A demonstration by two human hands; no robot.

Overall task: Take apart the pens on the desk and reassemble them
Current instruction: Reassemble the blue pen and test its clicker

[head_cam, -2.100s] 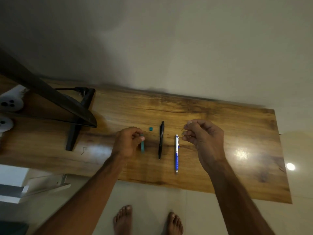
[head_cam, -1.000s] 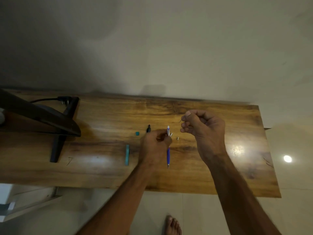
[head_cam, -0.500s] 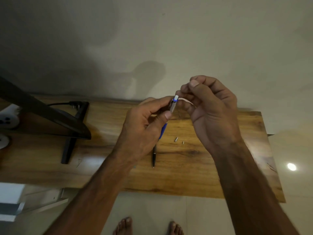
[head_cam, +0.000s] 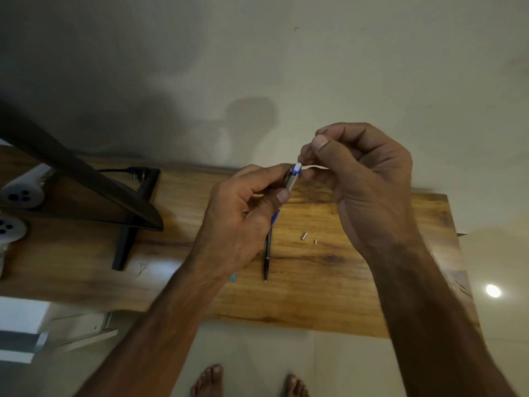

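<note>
My left hand (head_cam: 243,213) grips a blue and silver pen (head_cam: 291,180), lifted above the desk with its white top end pointing up. My right hand (head_cam: 363,179) is curled beside that top end, its thumb and fingertips pinching right at the white tip; what they pinch is too small to tell. A black pen (head_cam: 267,253) lies on the wooden desk (head_cam: 357,282) below my hands. Two tiny metal parts (head_cam: 304,235) lie to its right. A teal pen piece (head_cam: 232,277) peeks out from under my left wrist.
A black monitor (head_cam: 86,179) on a stand (head_cam: 126,242) occupies the desk's left part, with a cable plug (head_cam: 137,171) behind it. A white power strip (head_cam: 20,196) sits at the far left. My bare feet (head_cam: 249,382) show on the floor below the desk's front edge.
My left hand left the teal piece, picked up the blue pen and raised it off the desk. My right hand rose to meet the pen's top end. Little differs from half a second ago.
</note>
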